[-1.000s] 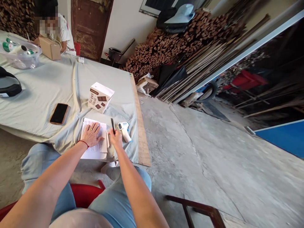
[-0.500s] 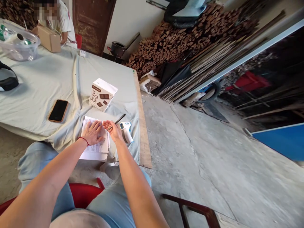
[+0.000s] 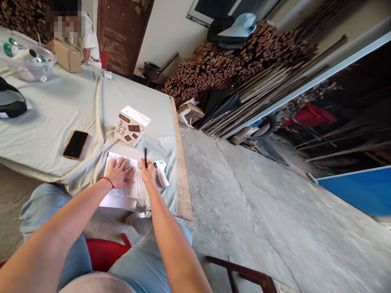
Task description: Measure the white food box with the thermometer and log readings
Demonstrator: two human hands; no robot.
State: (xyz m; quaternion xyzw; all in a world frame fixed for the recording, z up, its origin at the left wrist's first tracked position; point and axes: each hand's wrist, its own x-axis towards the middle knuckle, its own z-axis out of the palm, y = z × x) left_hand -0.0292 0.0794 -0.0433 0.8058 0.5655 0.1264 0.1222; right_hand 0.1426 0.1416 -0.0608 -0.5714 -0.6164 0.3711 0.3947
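Note:
My left hand [image 3: 119,173] lies flat with fingers spread on a notebook [image 3: 132,188] whose pages are covered in handwriting. Just right of the pages, my right hand [image 3: 148,171] is closed around a dark pen [image 3: 146,156] that points up and away from me. A white and blue infrared thermometer [image 3: 162,174] lies close beside my right hand. Beyond the notebook stands a white and brown "Super Meal" box [image 3: 130,128]. A phone [image 3: 75,144] with a dark screen rests to the left of the notebook.
A pale cloth covers the table [image 3: 73,93], with a bare wooden edge [image 3: 182,179] at right. At the far left are a plastic tub [image 3: 33,71], a cardboard box [image 3: 67,56] and a seated person [image 3: 91,42]. A dark wooden frame [image 3: 241,268] stands on the floor.
My right hand has drawn slightly away from the left hand and turned the pen from slanting across the page to upright. The left hand stays on the notebook. The view has shifted slightly.

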